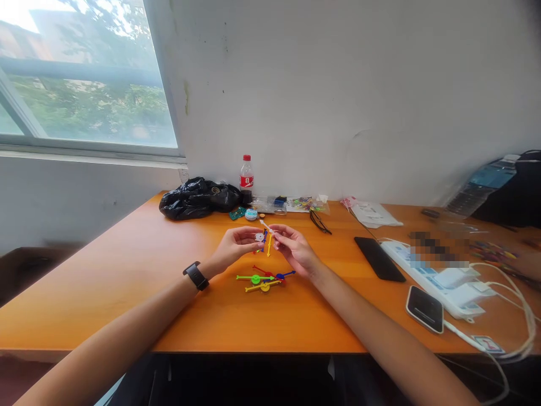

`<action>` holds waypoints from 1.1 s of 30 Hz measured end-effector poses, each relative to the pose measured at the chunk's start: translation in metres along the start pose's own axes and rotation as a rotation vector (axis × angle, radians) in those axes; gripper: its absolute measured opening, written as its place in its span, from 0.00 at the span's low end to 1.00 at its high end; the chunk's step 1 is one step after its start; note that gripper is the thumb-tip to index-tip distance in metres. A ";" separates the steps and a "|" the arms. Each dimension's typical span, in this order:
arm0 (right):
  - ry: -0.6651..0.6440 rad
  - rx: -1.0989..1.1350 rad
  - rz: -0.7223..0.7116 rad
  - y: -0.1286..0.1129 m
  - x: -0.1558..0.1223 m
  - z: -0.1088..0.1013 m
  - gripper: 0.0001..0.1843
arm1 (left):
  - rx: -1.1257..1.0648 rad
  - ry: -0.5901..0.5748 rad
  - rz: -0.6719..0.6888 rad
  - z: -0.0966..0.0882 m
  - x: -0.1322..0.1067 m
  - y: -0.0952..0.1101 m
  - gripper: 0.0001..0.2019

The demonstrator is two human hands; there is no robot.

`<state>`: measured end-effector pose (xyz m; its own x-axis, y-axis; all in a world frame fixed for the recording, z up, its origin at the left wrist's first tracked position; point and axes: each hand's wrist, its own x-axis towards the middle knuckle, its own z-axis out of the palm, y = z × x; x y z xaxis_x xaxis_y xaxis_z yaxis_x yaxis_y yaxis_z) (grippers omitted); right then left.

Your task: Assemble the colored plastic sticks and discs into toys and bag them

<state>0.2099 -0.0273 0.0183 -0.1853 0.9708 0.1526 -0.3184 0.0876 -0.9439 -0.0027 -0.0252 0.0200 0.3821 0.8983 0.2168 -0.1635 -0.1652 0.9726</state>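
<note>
An orange wooden table (pixel 127 282) fills the lower frame. At its far edge lie a black plastic bag (pixel 196 198), a cola bottle (pixel 246 180) and small clear packets (pixel 291 204). Centre: coloured plastic spinner pieces (pixel 264 278). Right: 2 phones (pixel 379 258) (pixel 425 309), a white power strip (pixel 439 276), papers (pixel 374 214).

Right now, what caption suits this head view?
Both hands, left hand and right hand, hold small coloured plastic pieces above an orange table.
</note>
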 end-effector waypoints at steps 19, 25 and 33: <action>-0.089 -0.818 -0.474 0.005 -0.013 0.004 0.07 | 0.114 0.026 0.138 -0.001 0.003 -0.017 0.20; -0.160 -1.075 -0.543 0.002 -0.016 0.001 0.09 | 0.154 0.014 0.145 -0.001 0.003 -0.020 0.20; -0.122 -1.134 -0.504 -0.004 -0.019 0.003 0.08 | 0.161 -0.007 0.137 0.003 0.000 -0.013 0.20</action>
<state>0.2118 -0.0471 0.0203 -0.3797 0.7516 0.5394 0.5906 0.6457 -0.4840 0.0020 -0.0239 0.0078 0.3730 0.8602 0.3476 -0.0672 -0.3487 0.9348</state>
